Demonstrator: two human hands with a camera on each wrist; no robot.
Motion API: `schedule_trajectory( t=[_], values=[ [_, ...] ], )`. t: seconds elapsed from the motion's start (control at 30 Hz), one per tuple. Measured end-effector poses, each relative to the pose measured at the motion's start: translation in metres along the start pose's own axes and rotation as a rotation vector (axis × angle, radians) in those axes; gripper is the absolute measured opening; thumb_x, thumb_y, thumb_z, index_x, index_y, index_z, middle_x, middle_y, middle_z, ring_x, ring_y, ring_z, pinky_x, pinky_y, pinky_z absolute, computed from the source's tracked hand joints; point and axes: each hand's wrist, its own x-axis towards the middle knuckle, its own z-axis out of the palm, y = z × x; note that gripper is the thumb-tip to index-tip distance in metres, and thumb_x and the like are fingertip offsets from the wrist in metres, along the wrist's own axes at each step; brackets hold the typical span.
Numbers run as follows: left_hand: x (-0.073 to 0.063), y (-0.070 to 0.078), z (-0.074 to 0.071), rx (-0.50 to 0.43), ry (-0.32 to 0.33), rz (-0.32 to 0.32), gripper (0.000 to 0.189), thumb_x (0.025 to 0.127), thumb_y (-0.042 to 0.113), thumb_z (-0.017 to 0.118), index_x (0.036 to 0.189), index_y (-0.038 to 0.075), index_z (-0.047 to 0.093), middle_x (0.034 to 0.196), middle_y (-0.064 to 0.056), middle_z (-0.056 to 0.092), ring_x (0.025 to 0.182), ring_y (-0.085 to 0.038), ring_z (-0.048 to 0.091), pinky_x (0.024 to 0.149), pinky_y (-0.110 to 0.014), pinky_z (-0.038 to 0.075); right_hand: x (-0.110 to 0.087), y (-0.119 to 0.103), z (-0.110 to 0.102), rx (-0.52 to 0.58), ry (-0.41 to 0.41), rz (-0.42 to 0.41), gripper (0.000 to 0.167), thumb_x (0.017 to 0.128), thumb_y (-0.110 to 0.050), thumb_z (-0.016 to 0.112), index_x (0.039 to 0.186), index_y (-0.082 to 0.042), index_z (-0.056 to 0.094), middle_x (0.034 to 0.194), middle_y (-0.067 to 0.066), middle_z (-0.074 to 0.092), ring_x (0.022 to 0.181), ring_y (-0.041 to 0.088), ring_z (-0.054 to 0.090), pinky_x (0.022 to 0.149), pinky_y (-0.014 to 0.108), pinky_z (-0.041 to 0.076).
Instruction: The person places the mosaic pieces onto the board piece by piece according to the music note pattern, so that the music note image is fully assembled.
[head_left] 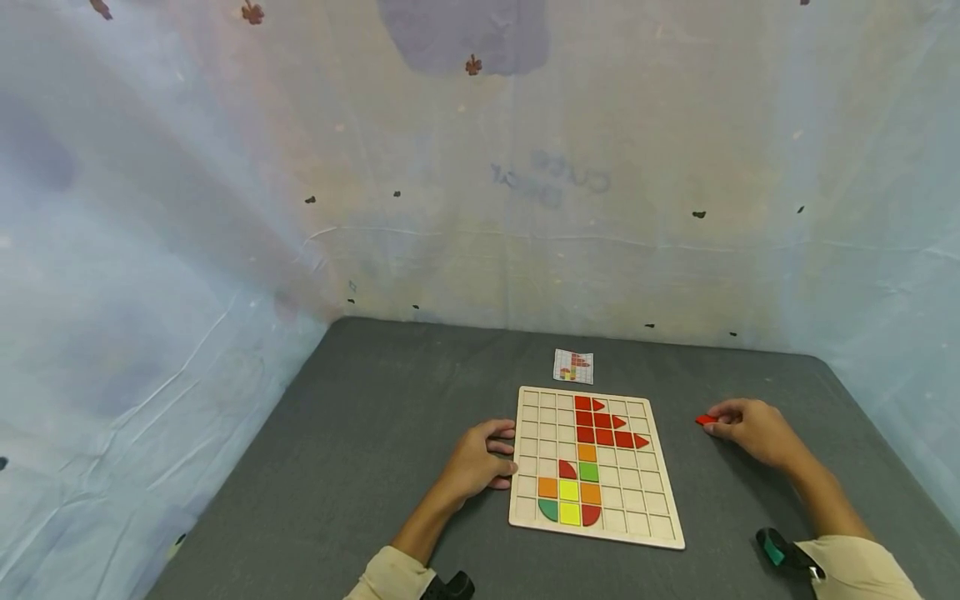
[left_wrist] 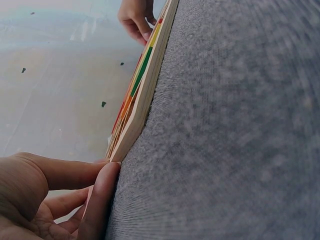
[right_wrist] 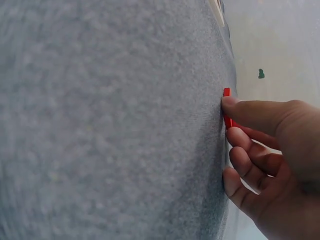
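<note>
A wooden grid board [head_left: 630, 500] lies on the table, with red, orange, yellow and green tiles set in some of its cells. At the board's left edge is my left hand [head_left: 480, 457]; in the left wrist view its thumb and a finger [left_wrist: 75, 172] pinch the edge near a corner, and the other fingers are bent. Right of the board, my right hand [head_left: 753, 427] pinches a small flat red tile [head_left: 702, 419] between thumb and fingertips. Seen from the right wrist, this red tile [right_wrist: 228, 121] is edge-on, close over the grey cloth, partly hidden by the thumb.
A small picture card [head_left: 573, 367] with a printed grid pattern lies just behind the board. Grey cloth covers the table [head_left: 390, 400]. Pale sheeting [head_left: 480, 267] hangs at the back and left side.
</note>
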Motion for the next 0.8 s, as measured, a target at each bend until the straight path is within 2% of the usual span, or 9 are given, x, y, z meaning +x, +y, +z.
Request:
schedule_trajectory(
  t=[0.17, 0.3, 0.43, 0.8],
  values=[
    [-0.001, 0.001, 0.000, 0.005, 0.000, -0.005, 0.068, 0.083, -0.010, 0.080, 0.147, 0.004, 0.060, 0.134, -0.013, 0.064, 0.106, -0.023, 0.068, 0.062, -0.037, 0.066, -0.002, -0.001, 0.001, -0.023, 0.020, -0.019, 0.027, 0.095, -0.019, 0.080, 0.108, 0.004, 0.076, 0.089, 0.003, 0.068, 0.075, 0.011, 0.053, 0.063, 0.029, 0.043],
    [-0.001, 0.001, 0.000, 0.001, 0.003, 0.000, 0.068, 0.083, -0.010, 0.080, 0.147, 0.004, 0.060, 0.134, -0.013, 0.064, 0.106, -0.022, 0.068, 0.062, -0.037, 0.066, -0.002, -0.005, 0.003, -0.050, 0.046, -0.046, 0.026, 0.093, -0.019, 0.082, 0.105, 0.003, 0.077, 0.092, 0.008, 0.069, 0.079, 0.015, 0.056, 0.066, 0.035, 0.046],
    [0.000, 0.000, 0.000, 0.000, 0.005, 0.005, 0.068, 0.083, -0.010, 0.080, 0.147, 0.004, 0.060, 0.134, -0.013, 0.064, 0.106, -0.023, 0.068, 0.062, -0.038, 0.066, -0.004, -0.011, 0.007, -0.050, 0.067, -0.062, 0.024, 0.092, -0.017, 0.083, 0.104, 0.003, 0.077, 0.094, 0.010, 0.070, 0.081, 0.017, 0.058, 0.066, 0.036, 0.048],
    [0.000, -0.001, 0.000, -0.011, -0.002, 0.019, 0.069, 0.083, -0.010, 0.079, 0.147, 0.002, 0.059, 0.135, -0.014, 0.064, 0.106, -0.024, 0.068, 0.062, -0.038, 0.066, -0.005, -0.050, 0.019, -0.041, 0.077, -0.120, 0.020, 0.090, -0.016, 0.085, 0.105, -0.003, 0.080, 0.097, 0.006, 0.069, 0.084, 0.018, 0.056, 0.070, 0.037, 0.046]
  ],
)
